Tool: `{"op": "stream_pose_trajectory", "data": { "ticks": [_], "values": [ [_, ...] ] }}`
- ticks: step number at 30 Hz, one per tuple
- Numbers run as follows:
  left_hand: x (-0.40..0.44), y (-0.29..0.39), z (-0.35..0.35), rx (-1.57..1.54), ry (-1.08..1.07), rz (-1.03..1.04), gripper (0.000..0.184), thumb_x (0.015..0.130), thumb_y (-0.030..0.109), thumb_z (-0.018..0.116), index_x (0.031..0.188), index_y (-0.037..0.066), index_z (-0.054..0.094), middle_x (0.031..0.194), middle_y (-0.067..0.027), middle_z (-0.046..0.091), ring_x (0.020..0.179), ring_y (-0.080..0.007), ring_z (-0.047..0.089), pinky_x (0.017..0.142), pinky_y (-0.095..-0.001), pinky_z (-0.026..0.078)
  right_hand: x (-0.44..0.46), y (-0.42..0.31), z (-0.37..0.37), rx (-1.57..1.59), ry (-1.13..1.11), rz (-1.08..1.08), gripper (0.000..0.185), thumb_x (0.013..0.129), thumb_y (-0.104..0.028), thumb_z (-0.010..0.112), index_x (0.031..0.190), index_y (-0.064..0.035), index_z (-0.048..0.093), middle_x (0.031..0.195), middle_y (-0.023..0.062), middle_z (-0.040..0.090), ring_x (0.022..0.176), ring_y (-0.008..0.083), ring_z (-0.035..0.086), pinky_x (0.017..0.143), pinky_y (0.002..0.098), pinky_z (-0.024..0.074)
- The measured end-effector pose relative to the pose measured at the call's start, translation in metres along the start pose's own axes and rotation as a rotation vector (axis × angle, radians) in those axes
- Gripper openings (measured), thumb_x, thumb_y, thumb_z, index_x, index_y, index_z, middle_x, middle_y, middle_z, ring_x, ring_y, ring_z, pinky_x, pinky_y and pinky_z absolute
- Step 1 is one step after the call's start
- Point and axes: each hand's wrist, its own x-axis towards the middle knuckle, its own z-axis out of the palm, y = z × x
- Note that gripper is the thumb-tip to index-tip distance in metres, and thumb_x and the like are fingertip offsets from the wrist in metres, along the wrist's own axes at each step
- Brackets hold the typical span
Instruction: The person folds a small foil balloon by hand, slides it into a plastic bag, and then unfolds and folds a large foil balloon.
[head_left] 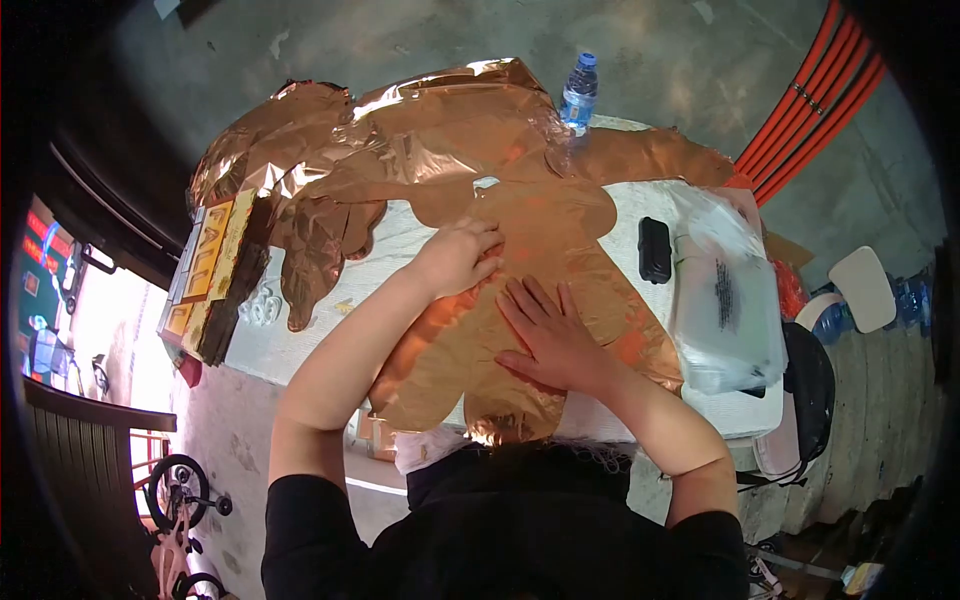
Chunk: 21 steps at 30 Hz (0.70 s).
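Observation:
A large copper-coloured foil sheet with rounded lobes (560, 225) lies spread over the white table (375, 235). On its middle, my left hand (463, 258) rests with the fingers curled together against the foil; what they hold, if anything, is hidden. To the right and nearer my body, my right hand (545, 340) lies flat on the foil, its fingers spread. More crumpled shiny foil (430, 130) is heaped along the far side of the table. The sheet's near lobes reach the table's front edge.
A water bottle (579, 95) stands at the far edge. Right of the foil are a black case (655, 250) and a stack of clear plastic bags (728, 310). A yellow box (215, 265) sits at the left edge. Red pipes (815, 100) stand beyond.

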Motion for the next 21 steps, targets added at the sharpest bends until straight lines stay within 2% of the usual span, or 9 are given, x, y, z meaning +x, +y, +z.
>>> {"op": "stream_pose_trajectory", "data": {
  "ticks": [6, 8, 11, 13, 14, 16, 18, 20, 21],
  "values": [
    [0.001, -0.002, 0.017, 0.011, 0.092, -0.044, 0.037, 0.085, 0.028, 0.061, 0.116, 0.006, 0.06, 0.122, -0.0097, 0.056, 0.113, -0.0295, 0.049, 0.096, -0.0409, 0.04, 0.0, 0.0, 0.003, -0.014, 0.01, 0.009, 0.079, 0.089, -0.054, 0.049, 0.146, -0.0056, 0.024, 0.152, 0.018, 0.022, 0.142, 0.0345, 0.016, 0.112, 0.0588, 0.0082],
    [0.0, -0.005, 0.021, 0.045, 0.166, 0.006, 0.035, 0.085, 0.027, 0.061, 0.114, 0.007, 0.06, 0.119, -0.0094, 0.056, 0.111, -0.0296, 0.05, 0.096, -0.0405, 0.039, 0.001, 0.0, 0.003, -0.012, 0.014, 0.013, 0.078, 0.089, -0.054, 0.049, 0.146, -0.0056, 0.024, 0.152, 0.0182, 0.022, 0.142, 0.0346, 0.017, 0.112, 0.0589, 0.0083],
    [-0.001, 0.001, 0.015, 0.0, 0.165, 0.0, 0.033, 0.084, 0.026, 0.062, 0.11, 0.006, 0.06, 0.117, -0.0095, 0.056, 0.11, -0.0301, 0.05, 0.096, -0.0409, 0.039, -0.001, 0.001, 0.004, 0.017, -0.005, 0.022, 0.079, 0.089, -0.054, 0.048, 0.147, -0.0059, 0.022, 0.154, 0.0171, 0.018, 0.143, 0.0345, 0.012, 0.111, 0.0605, 0.0048],
    [-0.001, 0.0, 0.018, 0.013, 0.185, 0.015, 0.032, 0.083, 0.025, 0.063, 0.109, 0.006, 0.06, 0.116, -0.0098, 0.056, 0.11, -0.0301, 0.05, 0.096, -0.0411, 0.039, 0.001, 0.002, -0.001, 0.003, 0.112, -0.026, 0.07, 0.09, -0.048, 0.051, 0.143, -0.0076, 0.031, 0.146, 0.0191, 0.034, 0.137, 0.0352, 0.029, 0.11, 0.0548, 0.0202],
    [-0.001, -0.002, 0.02, 0.03, 0.201, 0.014, 0.031, 0.083, 0.025, 0.063, 0.108, 0.006, 0.06, 0.114, -0.0101, 0.056, 0.11, -0.03, 0.05, 0.095, -0.0414, 0.039, 0.004, 0.008, -0.009, -0.003, 0.109, -0.02, 0.07, 0.09, -0.048, 0.051, 0.143, -0.0076, 0.031, 0.146, 0.0191, 0.034, 0.137, 0.0352, 0.029, 0.11, 0.0548, 0.0202],
    [0.001, -0.002, 0.017, 0.012, 0.207, 0.028, 0.031, 0.082, 0.024, 0.064, 0.107, 0.006, 0.06, 0.114, -0.0102, 0.056, 0.11, -0.0298, 0.05, 0.095, -0.0415, 0.039, 0.027, 0.02, -0.048, 0.424, -0.13, 0.142, 0.051, 0.089, -0.036, 0.056, 0.131, -0.0077, 0.048, 0.124, 0.0189, 0.054, 0.117, 0.0352, 0.051, 0.097, 0.0458, 0.0397],
    [0.001, -0.003, 0.019, -0.002, 0.209, 0.042, 0.031, 0.081, 0.023, 0.065, 0.107, 0.005, 0.06, 0.114, -0.0103, 0.056, 0.109, -0.0296, 0.05, 0.095, -0.0417, 0.039, 0.047, 0.052, -0.051, 0.463, 0.092, 0.134, 0.032, 0.087, -0.026, 0.06, 0.111, -0.0052, 0.06, 0.103, 0.0168, 0.062, 0.095, 0.0355, 0.059, 0.08, 0.0413, 0.047],
    [0.001, -0.003, 0.02, 0.007, 0.247, 0.06, 0.031, 0.08, 0.021, 0.066, 0.106, 0.005, 0.06, 0.114, -0.0103, 0.056, 0.109, -0.0291, 0.051, 0.095, -0.0417, 0.04, 0.084, 0.099, -0.044, 0.139, 0.353, 0.132, 0.027, 0.084, -0.025, 0.063, 0.101, -0.0035, 0.064, 0.102, 0.0169, 0.063, 0.094, 0.0357, 0.06, 0.079, 0.0431, 0.0477],
    [0.001, -0.003, 0.02, 0.006, 0.255, 0.06, 0.031, 0.08, 0.021, 0.066, 0.106, 0.005, 0.06, 0.114, -0.0103, 0.056, 0.109, -0.0291, 0.051, 0.095, -0.0417, 0.04, 0.099, 0.114, -0.049, 0.034, 0.36, 0.224, 0.027, 0.083, -0.025, 0.064, 0.099, -0.0034, 0.065, 0.101, 0.0171, 0.064, 0.094, 0.0349, 0.06, 0.08, 0.0436, 0.0482]
  ]
}}
